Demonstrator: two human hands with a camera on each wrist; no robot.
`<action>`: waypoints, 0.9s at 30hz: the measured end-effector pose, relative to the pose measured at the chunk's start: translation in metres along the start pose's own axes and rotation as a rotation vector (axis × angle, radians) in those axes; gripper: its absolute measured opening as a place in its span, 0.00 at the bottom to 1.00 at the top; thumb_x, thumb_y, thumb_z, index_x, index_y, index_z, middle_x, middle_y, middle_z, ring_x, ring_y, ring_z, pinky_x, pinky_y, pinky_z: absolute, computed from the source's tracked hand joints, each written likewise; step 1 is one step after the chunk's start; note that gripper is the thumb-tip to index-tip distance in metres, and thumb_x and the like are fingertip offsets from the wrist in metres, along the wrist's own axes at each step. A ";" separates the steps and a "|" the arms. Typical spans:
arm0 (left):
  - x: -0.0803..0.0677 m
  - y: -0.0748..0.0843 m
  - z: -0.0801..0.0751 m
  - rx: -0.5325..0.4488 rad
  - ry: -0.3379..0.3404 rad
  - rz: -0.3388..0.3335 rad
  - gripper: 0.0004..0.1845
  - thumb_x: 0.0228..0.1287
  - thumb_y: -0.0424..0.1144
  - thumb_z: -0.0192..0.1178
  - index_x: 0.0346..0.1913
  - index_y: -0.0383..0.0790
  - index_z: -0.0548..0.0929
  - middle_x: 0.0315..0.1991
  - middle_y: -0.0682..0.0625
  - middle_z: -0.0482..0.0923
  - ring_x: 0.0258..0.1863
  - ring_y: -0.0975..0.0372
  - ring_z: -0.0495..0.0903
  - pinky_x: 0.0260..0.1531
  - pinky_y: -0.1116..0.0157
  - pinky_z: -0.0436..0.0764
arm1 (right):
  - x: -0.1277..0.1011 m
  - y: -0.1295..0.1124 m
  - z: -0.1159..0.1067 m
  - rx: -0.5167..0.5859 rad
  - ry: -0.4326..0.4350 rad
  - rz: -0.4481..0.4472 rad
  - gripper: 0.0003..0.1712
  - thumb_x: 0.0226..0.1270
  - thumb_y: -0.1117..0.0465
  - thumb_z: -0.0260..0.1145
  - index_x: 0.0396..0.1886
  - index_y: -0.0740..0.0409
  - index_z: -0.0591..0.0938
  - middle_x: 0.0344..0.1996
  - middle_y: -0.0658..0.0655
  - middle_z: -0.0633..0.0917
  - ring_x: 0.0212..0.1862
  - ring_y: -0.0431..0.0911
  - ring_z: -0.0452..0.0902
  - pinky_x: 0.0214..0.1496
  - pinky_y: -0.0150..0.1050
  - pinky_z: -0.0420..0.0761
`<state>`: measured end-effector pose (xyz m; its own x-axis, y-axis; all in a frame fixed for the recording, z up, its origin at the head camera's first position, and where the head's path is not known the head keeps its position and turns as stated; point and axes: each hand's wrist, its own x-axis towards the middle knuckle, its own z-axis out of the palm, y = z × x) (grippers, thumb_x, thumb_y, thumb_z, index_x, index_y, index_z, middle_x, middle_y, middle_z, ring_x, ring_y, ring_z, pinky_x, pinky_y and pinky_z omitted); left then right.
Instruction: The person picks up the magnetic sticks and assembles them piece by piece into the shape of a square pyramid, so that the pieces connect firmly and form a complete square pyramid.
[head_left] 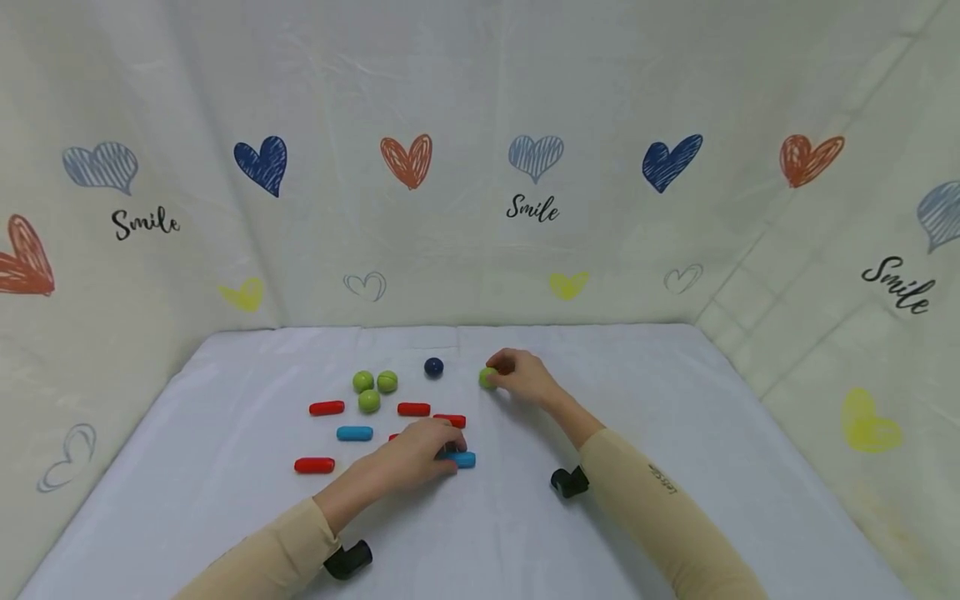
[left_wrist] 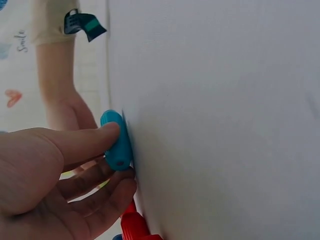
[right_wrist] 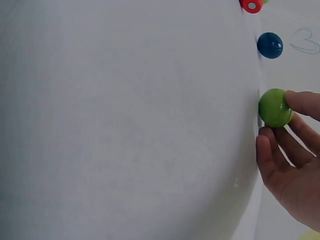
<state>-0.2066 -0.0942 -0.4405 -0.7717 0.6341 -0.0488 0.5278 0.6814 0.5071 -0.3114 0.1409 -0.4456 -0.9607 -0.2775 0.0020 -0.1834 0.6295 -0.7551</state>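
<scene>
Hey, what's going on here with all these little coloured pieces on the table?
A person is working with both hands on a white-covered table. The right hand pinches a green ball near the back, beside a dark blue ball. The left hand holds a blue capsule-shaped piece against the cloth. Three more green balls sit clustered to the left, with red capsules and another blue capsule scattered around.

A: What text do you read on my feed?

B: I get "Smile" in black script on the backdrop cloth (head_left: 480, 250), three times: left (head_left: 145, 223), centre (head_left: 532, 208), right (head_left: 897, 285). Small print on the right sleeve (head_left: 663, 481) is too tiny to read.
</scene>
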 end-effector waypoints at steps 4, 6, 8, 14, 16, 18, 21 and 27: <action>0.001 -0.002 0.000 -0.016 0.013 0.006 0.15 0.64 0.38 0.73 0.52 0.44 0.87 0.41 0.59 0.82 0.42 0.66 0.78 0.46 0.68 0.81 | -0.002 0.001 0.000 0.029 -0.033 -0.003 0.15 0.70 0.61 0.71 0.53 0.59 0.84 0.46 0.54 0.85 0.51 0.50 0.79 0.52 0.44 0.81; 0.001 -0.003 -0.001 -0.038 0.028 0.007 0.15 0.64 0.38 0.73 0.52 0.43 0.87 0.41 0.58 0.82 0.41 0.66 0.78 0.46 0.68 0.81 | -0.003 0.002 0.001 0.053 -0.043 -0.006 0.15 0.69 0.61 0.72 0.53 0.59 0.84 0.47 0.54 0.85 0.52 0.51 0.80 0.52 0.45 0.82; 0.001 -0.003 -0.004 -0.062 0.043 0.007 0.14 0.64 0.37 0.73 0.52 0.43 0.87 0.42 0.58 0.82 0.41 0.66 0.78 0.46 0.68 0.82 | -0.004 0.003 0.000 0.066 -0.043 -0.008 0.16 0.68 0.62 0.72 0.53 0.60 0.84 0.49 0.55 0.85 0.54 0.51 0.81 0.52 0.45 0.82; 0.007 -0.009 -0.014 -0.107 0.095 0.020 0.12 0.67 0.36 0.71 0.51 0.43 0.87 0.41 0.58 0.81 0.42 0.64 0.78 0.48 0.63 0.81 | -0.008 0.004 -0.003 0.065 -0.046 0.003 0.17 0.66 0.62 0.74 0.54 0.59 0.86 0.50 0.54 0.86 0.53 0.51 0.81 0.49 0.43 0.82; 0.011 -0.012 -0.016 -0.104 0.117 0.026 0.12 0.67 0.36 0.70 0.51 0.43 0.87 0.41 0.58 0.82 0.41 0.64 0.79 0.48 0.63 0.81 | -0.009 0.004 -0.005 0.062 -0.053 0.005 0.17 0.66 0.63 0.74 0.53 0.58 0.86 0.49 0.53 0.86 0.53 0.51 0.81 0.50 0.44 0.82; 0.015 -0.015 -0.017 -0.108 0.134 0.028 0.12 0.67 0.36 0.70 0.51 0.43 0.87 0.40 0.57 0.82 0.40 0.64 0.79 0.47 0.64 0.81 | -0.010 0.004 -0.006 0.058 -0.059 0.001 0.17 0.65 0.63 0.75 0.53 0.58 0.86 0.47 0.53 0.86 0.52 0.50 0.81 0.51 0.44 0.81; 0.021 -0.018 -0.020 -0.124 0.154 0.023 0.11 0.67 0.35 0.70 0.51 0.42 0.86 0.40 0.57 0.83 0.39 0.64 0.78 0.46 0.63 0.82 | -0.012 0.004 -0.007 0.049 -0.061 -0.003 0.17 0.64 0.64 0.75 0.52 0.59 0.86 0.46 0.52 0.86 0.51 0.50 0.80 0.53 0.44 0.81; 0.028 -0.023 -0.024 -0.160 0.178 -0.012 0.11 0.67 0.33 0.69 0.51 0.41 0.87 0.42 0.53 0.85 0.39 0.61 0.78 0.47 0.60 0.82 | -0.015 0.005 -0.008 0.048 -0.080 -0.004 0.17 0.64 0.66 0.74 0.52 0.58 0.86 0.47 0.52 0.86 0.52 0.50 0.81 0.54 0.45 0.82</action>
<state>-0.2488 -0.1004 -0.4326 -0.8353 0.5425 0.0893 0.4662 0.6129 0.6380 -0.2995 0.1545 -0.4442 -0.9399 -0.3384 -0.0454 -0.1757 0.5934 -0.7855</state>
